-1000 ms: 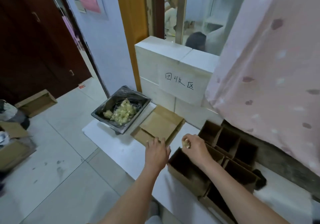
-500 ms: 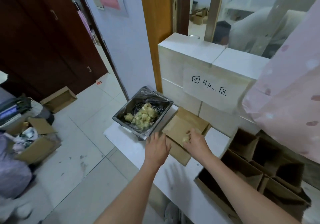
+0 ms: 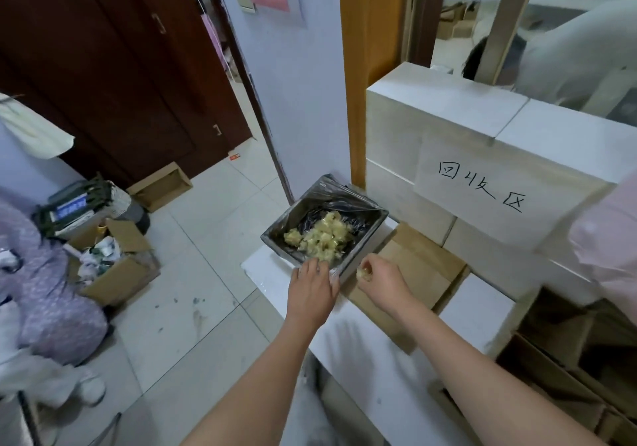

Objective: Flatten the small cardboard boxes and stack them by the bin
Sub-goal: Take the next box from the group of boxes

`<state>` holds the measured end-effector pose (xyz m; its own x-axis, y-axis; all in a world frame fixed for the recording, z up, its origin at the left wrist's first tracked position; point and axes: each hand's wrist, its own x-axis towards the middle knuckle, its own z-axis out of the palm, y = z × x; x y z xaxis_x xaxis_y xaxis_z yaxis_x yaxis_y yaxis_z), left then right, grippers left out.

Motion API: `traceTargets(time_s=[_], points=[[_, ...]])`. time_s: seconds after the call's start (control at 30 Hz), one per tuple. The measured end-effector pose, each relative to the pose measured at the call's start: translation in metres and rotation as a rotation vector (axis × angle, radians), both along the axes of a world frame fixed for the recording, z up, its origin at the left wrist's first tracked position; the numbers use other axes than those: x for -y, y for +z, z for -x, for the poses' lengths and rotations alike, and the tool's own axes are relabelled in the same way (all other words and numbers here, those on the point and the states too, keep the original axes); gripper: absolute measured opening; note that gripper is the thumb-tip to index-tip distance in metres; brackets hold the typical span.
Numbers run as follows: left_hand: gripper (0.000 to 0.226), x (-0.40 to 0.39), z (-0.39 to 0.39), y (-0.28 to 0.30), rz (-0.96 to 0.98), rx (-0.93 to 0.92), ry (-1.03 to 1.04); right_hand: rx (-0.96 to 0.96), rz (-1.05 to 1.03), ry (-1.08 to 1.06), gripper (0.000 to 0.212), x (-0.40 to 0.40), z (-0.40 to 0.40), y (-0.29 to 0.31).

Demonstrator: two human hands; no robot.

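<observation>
A square bin (image 3: 374,219) lined with a black bag stands at the left end of a white shelf (image 3: 479,311); yellowish tape scraps lie in it. Flattened cardboard boxes (image 3: 418,266) are stacked right beside the bin. Several open brown boxes (image 3: 568,345) stand upright at the lower right. My left hand (image 3: 312,288) rests with straight fingers at the bin's near rim. My right hand (image 3: 382,280) hovers over the flattened stack by the bin's near corner, its fingers pinching a small yellowish wad of tape (image 3: 363,272).
White blocks (image 3: 444,142) with a handwritten paper sign (image 3: 482,190) form a wall behind the shelf. A pink curtain (image 3: 610,238) hangs at right. On the tiled floor at left sit an open carton of rubbish (image 3: 113,266), another box (image 3: 160,187) and a purple bundle (image 3: 44,283).
Both hands moved left from the open boxes, across the flattened stack, up to the bin. The right hand kept its pinch on the tape wad; my view swung left.
</observation>
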<state>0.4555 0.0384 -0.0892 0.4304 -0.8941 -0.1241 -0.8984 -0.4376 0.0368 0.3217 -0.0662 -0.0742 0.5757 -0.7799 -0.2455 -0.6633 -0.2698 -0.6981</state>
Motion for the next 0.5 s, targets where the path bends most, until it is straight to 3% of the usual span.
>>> traceTargets(time_s=[0.2, 0.5], points=[[0.049, 0.036, -0.082, -0.022, -0.027, -0.046, -0.088, -0.061, 0.055, -0.07, 0.014, 0.023, -0.078, -0.02], [0.048, 0.067, -0.18, -0.056, -0.166, -0.144, -0.318, -0.23, 0.03, -0.306, 0.034, 0.034, -0.167, -0.066]])
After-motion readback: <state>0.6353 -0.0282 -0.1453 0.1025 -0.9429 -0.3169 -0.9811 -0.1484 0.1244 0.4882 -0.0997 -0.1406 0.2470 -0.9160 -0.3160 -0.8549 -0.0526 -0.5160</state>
